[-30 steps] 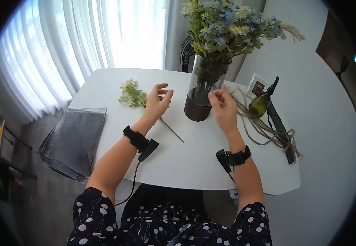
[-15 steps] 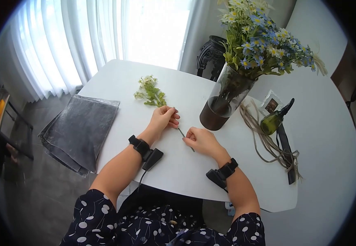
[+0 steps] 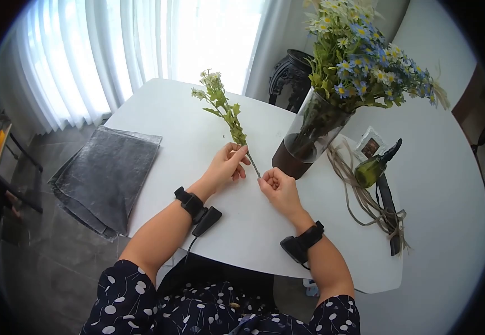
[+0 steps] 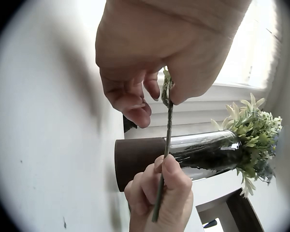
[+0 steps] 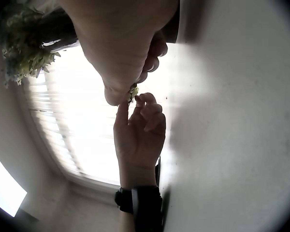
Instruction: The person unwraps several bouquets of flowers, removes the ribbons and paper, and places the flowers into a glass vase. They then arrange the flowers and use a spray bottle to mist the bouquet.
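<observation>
A cut flower sprig with small white blooms rises off the table, its leafy top leaning away to the left. My left hand pinches its stem just under the leaves between thumb and finger. Lower down, near the bare stem end, my right hand pinches it between thumb and index finger. In the left wrist view both hands line up along the stem. From the right wrist, my left hand appears beyond the right one, which covers most of the stem.
Beyond my right hand stands a glass vase of blue and white flowers. Right of it lie a green bottle, a small frame, dried strands and a dark strip. Dark sheets overhang the table's left edge.
The sprig has come up from the tabletop, its flower end swinging upward. My right hand, beside the stem earlier, now pinches it. My left hand stays near the same spot.
</observation>
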A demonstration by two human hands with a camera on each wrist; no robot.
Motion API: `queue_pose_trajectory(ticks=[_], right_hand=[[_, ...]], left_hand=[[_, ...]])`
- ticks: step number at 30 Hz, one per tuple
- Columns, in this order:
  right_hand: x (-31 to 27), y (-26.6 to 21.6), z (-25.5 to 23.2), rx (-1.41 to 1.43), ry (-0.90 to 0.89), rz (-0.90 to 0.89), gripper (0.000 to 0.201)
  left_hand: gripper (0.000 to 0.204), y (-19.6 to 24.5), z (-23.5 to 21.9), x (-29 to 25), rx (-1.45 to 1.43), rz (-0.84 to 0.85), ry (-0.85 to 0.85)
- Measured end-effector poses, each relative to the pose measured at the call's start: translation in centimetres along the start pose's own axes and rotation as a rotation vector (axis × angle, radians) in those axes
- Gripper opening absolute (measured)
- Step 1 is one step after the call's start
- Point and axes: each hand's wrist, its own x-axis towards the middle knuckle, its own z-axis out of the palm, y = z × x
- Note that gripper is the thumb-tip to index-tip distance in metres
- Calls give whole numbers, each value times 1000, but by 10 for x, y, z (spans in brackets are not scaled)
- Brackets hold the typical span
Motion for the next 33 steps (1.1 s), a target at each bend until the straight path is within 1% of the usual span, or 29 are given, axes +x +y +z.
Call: queue_pose_trajectory(ticks=[1, 2, 3, 4, 6, 7, 8, 10, 11, 13, 14, 15, 16, 17, 18, 19, 20, 21, 22, 23, 24, 25, 27, 29, 31, 32, 33], right_hand=[[0, -1, 0, 28, -11, -5, 16], [-1, -2, 0, 27, -8, -3, 16], [-2, -4, 0, 51, -57, 7, 15], [-3, -4, 0, 76, -105, 17, 14], [-2, 1, 0, 61, -109, 9, 14], [-2, 3, -1, 45, -117, -3, 14], [-2, 2, -1, 45, -106, 1, 14], [-1, -2, 0, 78, -9, -101, 15], [0, -5, -1, 79, 4, -100, 15], [0, -15, -6, 99, 133, -199, 24], [0, -22, -9, 96, 158, -201, 24], [0, -30, -13, 120, 184, -258, 30], [1, -38, -17, 143, 211, -319, 37], [-1, -47, -21, 136, 242, -329, 37], [-4, -55, -24, 130, 236, -401, 40], [-7, -64, -28, 125, 227, -473, 44], [-9, -72, -32, 111, 261, -431, 35], [-12, -76, -37, 108, 282, -440, 35], [-16, -77, -43, -27, 270, -525, 29], [-20, -80, -48, -161, 256, -605, 24], [-21, -91, -57, -178, 296, -655, 17], [-23, -101, -64, -172, 310, -656, 17], [-27, -112, -79, -63, 560, -642, 13], [-19, -109, -93, 233, 761, -639, 18], [-10, -109, -115, 321, 866, -499, 25], [-2, -107, -123, 323, 878, -493, 25], [8, -102, -131, 319, 843, -406, 27]], left_hand=[[27, 0, 2, -1, -73, 99, 42], [25, 1, 0, -1, -114, 144, 11], [25, 0, -1, 0, -114, 141, 8], [25, -1, -1, 0, -120, 194, 20], [23, 2, 2, -2, -107, 282, 43], [23, 4, 4, -4, -105, 277, 33], [22, 5, 6, -5, -90, 322, 44], [18, 10, 10, -9, -88, 383, 60], [18, 13, 13, -13, -82, 383, 48], [11, 20, 21, -23, -55, 490, 10], [8, 24, 24, -29, -43, 513, -15], [8, 25, 27, -33, -37, 520, -43], [7, 27, 30, -37, 48, 550, -66], [7, 28, 34, -40, 133, 583, -87], [8, 29, 38, -42, 224, 674, -98], [14, 25, 37, -40, 390, 800, -118], [18, 31, 41, -42, 469, 907, -161], [21, 37, 44, -45, 547, 1016, -203], [25, 39, 45, -48, 594, 976, -251], [25, 45, 49, -49, 604, 980, -264], [34, 55, 55, -51, 611, 1003, -268], [43, 64, 62, -51, 617, 1026, -272], [69, 81, 79, -48, 523, 1069, -97], [86, 93, 91, -35, 569, 975, 90], [95, 108, 108, -19, 548, 910, 176], [104, 115, 115, -13, 516, 860, 121], [109, 118, 120, 0, 530, 838, 130]])
